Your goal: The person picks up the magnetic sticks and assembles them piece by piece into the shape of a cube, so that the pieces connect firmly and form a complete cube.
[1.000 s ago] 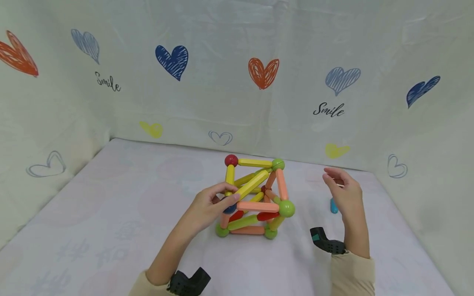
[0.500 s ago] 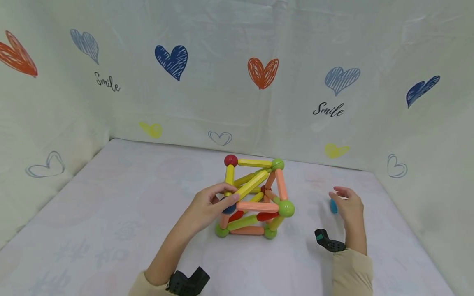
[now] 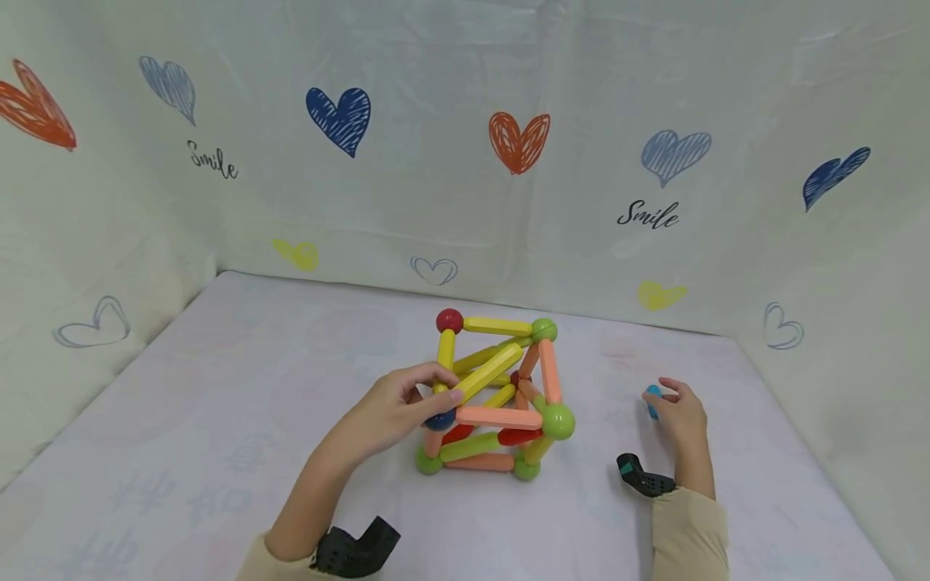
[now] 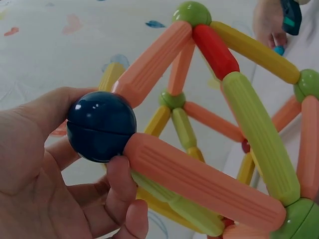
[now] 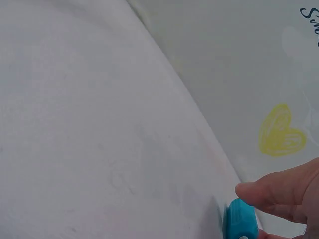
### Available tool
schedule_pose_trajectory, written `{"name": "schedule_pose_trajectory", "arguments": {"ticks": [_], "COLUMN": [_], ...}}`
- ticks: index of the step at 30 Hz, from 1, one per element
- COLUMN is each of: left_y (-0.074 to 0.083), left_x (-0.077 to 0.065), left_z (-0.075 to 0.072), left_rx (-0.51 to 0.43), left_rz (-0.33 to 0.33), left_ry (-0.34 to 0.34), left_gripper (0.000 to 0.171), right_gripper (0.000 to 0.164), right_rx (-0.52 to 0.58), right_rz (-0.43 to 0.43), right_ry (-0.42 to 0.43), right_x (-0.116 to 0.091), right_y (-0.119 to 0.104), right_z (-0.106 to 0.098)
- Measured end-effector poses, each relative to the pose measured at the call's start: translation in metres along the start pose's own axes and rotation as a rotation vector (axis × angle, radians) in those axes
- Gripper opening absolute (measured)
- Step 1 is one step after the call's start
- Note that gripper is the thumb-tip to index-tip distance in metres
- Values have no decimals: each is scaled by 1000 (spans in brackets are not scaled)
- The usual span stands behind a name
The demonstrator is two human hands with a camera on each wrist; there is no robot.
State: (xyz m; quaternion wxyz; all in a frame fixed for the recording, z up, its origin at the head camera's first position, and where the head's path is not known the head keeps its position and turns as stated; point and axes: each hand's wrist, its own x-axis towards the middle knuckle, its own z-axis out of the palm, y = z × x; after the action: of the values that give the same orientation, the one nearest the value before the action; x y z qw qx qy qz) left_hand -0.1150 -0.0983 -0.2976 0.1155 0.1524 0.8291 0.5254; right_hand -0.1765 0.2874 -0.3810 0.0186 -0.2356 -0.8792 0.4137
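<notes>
A frame of magnetic sticks [image 3: 501,417] and balls stands in the middle of the table, its sticks yellow, coral, green and red. My left hand [image 3: 385,407] grips its near left corner, thumb and fingers around the dark blue ball [image 4: 102,127]. A yellow stick [image 3: 492,373] slants up from that corner toward a green ball [image 3: 544,330] at the top right. Off to the right, my right hand [image 3: 686,415] pinches a short blue magnetic stick [image 5: 241,219] between thumb and fingers, low at the tabletop. Part of the blue stick is cut off in the right wrist view.
A pale cloth covers the table [image 3: 218,403]. Behind it hangs a white curtain [image 3: 436,202] printed with hearts and "Smile". Each wrist carries a black camera mount, the left one [image 3: 356,550] low in front of the frame.
My right hand has come down to the blue stick and taken it between thumb and fingers. The frame has shifted slightly left and nearer, with my left hand still holding its corner.
</notes>
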Motion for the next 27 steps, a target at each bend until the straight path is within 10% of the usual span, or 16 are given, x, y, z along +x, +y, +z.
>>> {"name": "schedule_pose_trajectory", "arguments": {"ticks": [13,27], "left_y": [4,7], "left_x": [-1,-1], "left_z": [8,10], "left_rx": [6,28], "left_rz": [28,-3], "left_ry": [0,17], "left_gripper": [35,38], "right_gripper": [51,51], "right_rx": [-145,-63], "right_rz": [-75,-42], "right_ry": [-27,-4], "right_x": [4,-1], "right_y": [4,-9], "right_z": [2,-2]}}
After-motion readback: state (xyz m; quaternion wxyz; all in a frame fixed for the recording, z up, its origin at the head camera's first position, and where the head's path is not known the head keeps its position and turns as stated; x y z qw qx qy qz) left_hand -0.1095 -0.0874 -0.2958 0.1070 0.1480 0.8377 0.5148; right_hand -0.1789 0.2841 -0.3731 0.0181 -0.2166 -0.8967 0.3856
